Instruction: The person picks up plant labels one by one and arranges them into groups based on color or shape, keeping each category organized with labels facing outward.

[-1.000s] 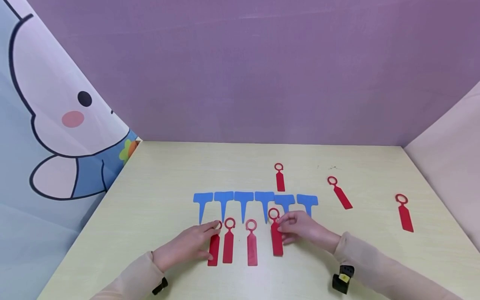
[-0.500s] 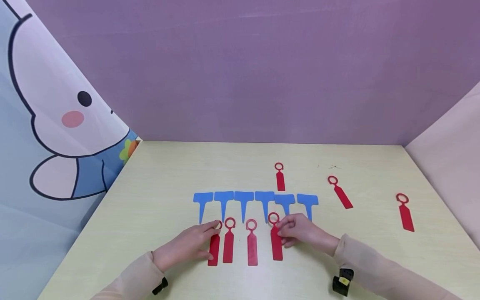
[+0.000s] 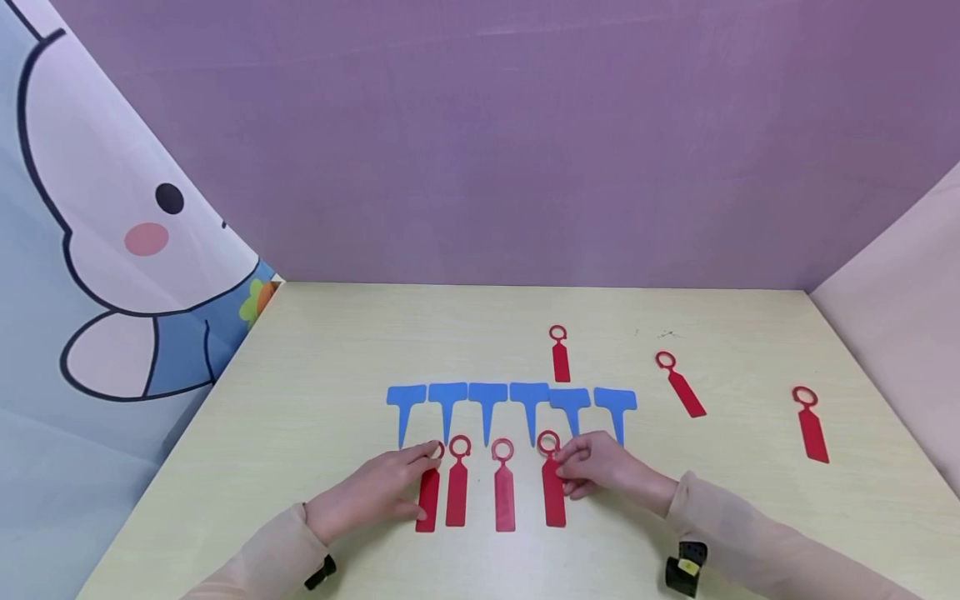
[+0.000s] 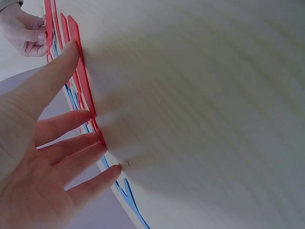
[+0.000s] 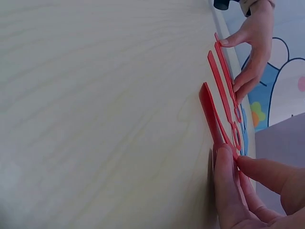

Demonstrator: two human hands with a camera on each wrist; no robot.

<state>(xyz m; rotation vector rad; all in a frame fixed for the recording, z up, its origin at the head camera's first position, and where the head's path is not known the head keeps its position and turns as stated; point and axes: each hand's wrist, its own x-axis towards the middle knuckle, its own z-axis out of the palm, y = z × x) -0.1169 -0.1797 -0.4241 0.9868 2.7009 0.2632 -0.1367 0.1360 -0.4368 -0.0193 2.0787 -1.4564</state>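
In the head view my left hand [image 3: 375,496] rests on the leftmost red ring-topped tag [image 3: 427,504], its thumb at the lower end and fingertips over the ring. The left wrist view shows those fingers [image 4: 62,126] fairly straight and spread. Thumb and fingers of my right hand [image 3: 611,468] pinch the right edge of another red ring-topped tag [image 3: 554,504]; the right wrist view shows this tag [image 5: 208,107] slightly raised at its end. Between the hands lie a second red tag [image 3: 457,496] and a third, paler one [image 3: 505,504], both upright in the row.
Behind the red row runs a line of several blue T-shaped plant labels [image 3: 488,392], stems toward me. Farther off lie three more red tags: one at the back [image 3: 561,363], one tilted [image 3: 686,394], one at the right [image 3: 812,436]. A purple wall [image 3: 525,167] borders the table.
My right hand has drawn its red tag toward me, so its lower end sits nearly level with the others in the row. The left hand has stayed still.
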